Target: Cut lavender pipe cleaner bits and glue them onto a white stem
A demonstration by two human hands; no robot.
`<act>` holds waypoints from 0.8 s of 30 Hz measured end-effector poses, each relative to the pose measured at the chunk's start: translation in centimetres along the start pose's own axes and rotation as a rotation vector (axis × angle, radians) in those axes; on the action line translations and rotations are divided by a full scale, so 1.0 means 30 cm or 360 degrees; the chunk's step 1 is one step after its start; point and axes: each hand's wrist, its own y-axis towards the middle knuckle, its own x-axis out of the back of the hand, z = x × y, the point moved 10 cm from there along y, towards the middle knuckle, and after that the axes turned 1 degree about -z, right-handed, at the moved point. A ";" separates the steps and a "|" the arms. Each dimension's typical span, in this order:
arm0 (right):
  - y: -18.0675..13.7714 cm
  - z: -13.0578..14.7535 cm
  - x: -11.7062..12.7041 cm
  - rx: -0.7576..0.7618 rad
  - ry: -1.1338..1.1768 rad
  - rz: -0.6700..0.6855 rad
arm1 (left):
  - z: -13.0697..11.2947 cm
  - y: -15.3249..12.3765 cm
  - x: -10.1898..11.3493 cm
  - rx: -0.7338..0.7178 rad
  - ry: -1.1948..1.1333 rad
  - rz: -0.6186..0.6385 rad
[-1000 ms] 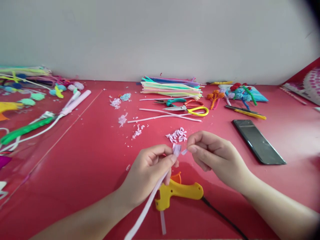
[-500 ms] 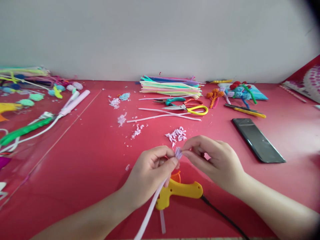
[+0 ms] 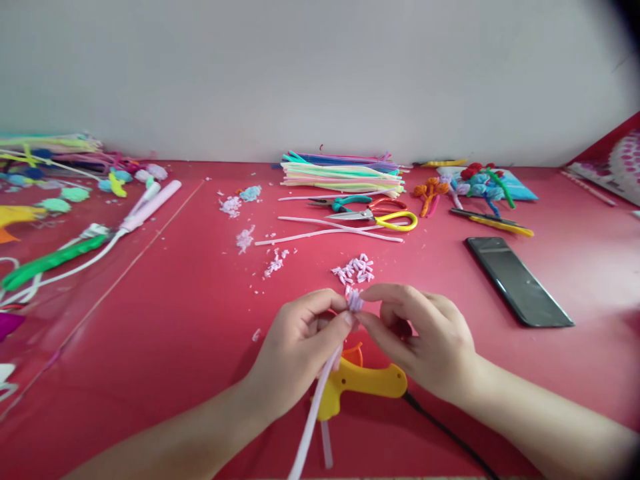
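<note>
My left hand (image 3: 305,343) is closed, pinching a pale pink pipe cleaner (image 3: 316,415) between thumb and index finger. The stem runs down towards the table's front edge. At its upper end, a small lilac fuzzy tuft (image 3: 355,302) pokes out above my left thumb. My right hand (image 3: 425,333) has its thumb and index fingertips closed around the tuft's right side; its other fingers are curled and partly hidden. Below my hands lies a yellow hot glue gun (image 3: 370,380) with an orange trigger, its front part hidden by my left hand. Short pink pieces (image 3: 355,269) lie heaped just beyond the tuft.
Scissors (image 3: 390,219), pliers (image 3: 345,203) and loose pink pipe cleaners (image 3: 330,233) lie ahead, before a pipe cleaner bundle (image 3: 343,175). A phone (image 3: 519,281) is at right. Left are a pink curling-iron-like tool (image 3: 153,205) and white cables; fuzz scraps (image 3: 245,239) are scattered mid-table.
My right fingertips have shifted left and spread around the lilac tuft, which looks more compressed. The stem's lower end has swung slightly right.
</note>
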 end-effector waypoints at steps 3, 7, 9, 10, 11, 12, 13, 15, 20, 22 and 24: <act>0.000 -0.002 0.002 -0.0016 -0.0002 0.0006 | -0.003 -0.002 0.001 0.0001 -0.0002 -0.0006; 0.002 -0.002 0.004 -0.0029 0.0000 -0.0012 | -0.004 -0.002 0.001 0.0006 0.0008 -0.0023; 0.003 0.000 0.003 -0.0026 0.0008 -0.0018 | -0.006 -0.001 0.002 0.0001 0.0019 -0.0033; 0.003 0.001 0.002 -0.0024 0.0015 -0.0017 | -0.008 -0.001 0.000 -0.0003 0.0026 -0.0030; 0.003 0.002 0.001 -0.0024 0.0025 -0.0016 | -0.010 0.000 -0.001 -0.0011 0.0033 -0.0026; 0.003 0.002 -0.001 -0.0025 0.0035 -0.0013 | -0.012 0.000 -0.002 -0.0020 0.0043 -0.0023; 0.002 0.001 -0.003 -0.0027 0.0044 -0.0008 | -0.015 0.000 -0.001 -0.0032 0.0056 -0.0025; 0.001 0.000 -0.006 -0.0031 0.0061 0.0001 | -0.020 -0.001 0.002 -0.0062 0.0095 -0.0042; 0.002 -0.003 -0.001 -0.0064 0.0103 0.0016 | -0.031 -0.005 0.006 -0.0136 0.0154 -0.0057; 0.005 -0.005 0.006 -0.0080 0.0107 0.0005 | -0.032 -0.006 0.004 -0.0146 0.0141 -0.0040; 0.006 -0.007 0.013 -0.0088 0.0088 -0.0017 | -0.033 -0.006 0.003 -0.0151 0.0135 -0.0028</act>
